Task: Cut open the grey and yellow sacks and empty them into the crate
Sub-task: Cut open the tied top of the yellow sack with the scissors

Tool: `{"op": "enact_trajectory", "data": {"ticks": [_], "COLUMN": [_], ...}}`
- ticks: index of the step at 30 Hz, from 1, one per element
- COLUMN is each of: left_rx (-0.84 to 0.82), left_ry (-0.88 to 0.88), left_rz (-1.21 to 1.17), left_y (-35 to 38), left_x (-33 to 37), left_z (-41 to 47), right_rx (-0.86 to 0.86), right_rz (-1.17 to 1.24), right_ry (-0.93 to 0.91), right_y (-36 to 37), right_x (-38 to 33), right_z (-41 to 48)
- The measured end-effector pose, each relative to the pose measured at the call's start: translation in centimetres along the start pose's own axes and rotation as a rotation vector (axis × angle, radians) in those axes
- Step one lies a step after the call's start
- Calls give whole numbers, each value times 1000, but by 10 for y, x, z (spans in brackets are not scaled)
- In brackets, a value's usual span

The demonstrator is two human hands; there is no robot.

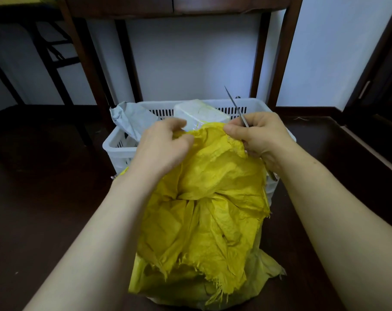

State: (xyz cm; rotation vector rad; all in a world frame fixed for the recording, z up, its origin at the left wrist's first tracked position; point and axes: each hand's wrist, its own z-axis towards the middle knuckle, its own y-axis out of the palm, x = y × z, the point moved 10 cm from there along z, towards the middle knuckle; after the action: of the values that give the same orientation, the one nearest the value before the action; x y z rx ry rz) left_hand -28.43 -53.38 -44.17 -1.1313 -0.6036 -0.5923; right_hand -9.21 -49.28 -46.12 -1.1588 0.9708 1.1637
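Note:
A crumpled yellow woven sack with frayed cut edges lies over the near rim of the white slotted crate. My left hand grips the sack's upper edge on the left. My right hand pinches the same edge on the right and also holds a thin knife, blade pointing up and away. A white foam box sticks out of the sack's mouth into the crate. A grey sack hangs over the crate's far left corner.
The crate stands on a dark floor beneath a dark wooden table, whose legs rise on both sides. A white wall is behind. A dark door frame runs along the right.

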Motion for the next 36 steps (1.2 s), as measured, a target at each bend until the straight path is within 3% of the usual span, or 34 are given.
{"op": "enact_trajectory", "data": {"ticks": [3, 6, 7, 10, 12, 15, 18, 21, 25, 28, 30, 32, 33, 34, 36], "left_rx": [-42, -154, -212, -390, -467, -418, -293, -374, -369, -200, 58, 320, 376, 370, 184], "left_ry": [-30, -67, -82, -177, -262, -307, -312, -298, -371, -499, -550, -604, -620, -617, -550], "left_rz": [-17, -182, -158, 205, 233, -127, -463, -676, -883, -1036, -983, -916, -912, -929, -1048], "left_y": [8, 13, 15, 9, -2, -9, -6, 11, 13, 4, -17, -39, -44, -45, -28], "left_x": [-4, -5, -8, -33, -51, -56, -52, -40, -41, -66, -95, -127, -136, -138, -115], "left_z": [2, 0, -1, -3, -10, -13, -9, -11, -8, -4, -4, -7, -7, -7, -3], "right_rx": [-4, 25, 55, 223, 307, 311, 342, 184, -116, -20, 144, 222, 184, 113, -9], "right_rz": [-38, -114, -137, -229, -253, -575, -757, -499, -440, -498, -498, -175, 51, 245, 424], "right_ry": [36, 33, 33, 57, 84, 91, -128, -297, -119, 65, 87, 242, 381, 502, 614], "right_y": [-3, -10, -15, -44, -63, -66, -46, -11, 28, 11, -11, -25, -22, -13, 0], "right_x": [4, 11, 13, 26, 33, 29, -18, -45, 2, 45, 51, 64, 77, 86, 92], "right_z": [1, 4, 7, 14, 12, 7, -2, -5, -2, 0, 1, 0, -2, -6, -13]}}
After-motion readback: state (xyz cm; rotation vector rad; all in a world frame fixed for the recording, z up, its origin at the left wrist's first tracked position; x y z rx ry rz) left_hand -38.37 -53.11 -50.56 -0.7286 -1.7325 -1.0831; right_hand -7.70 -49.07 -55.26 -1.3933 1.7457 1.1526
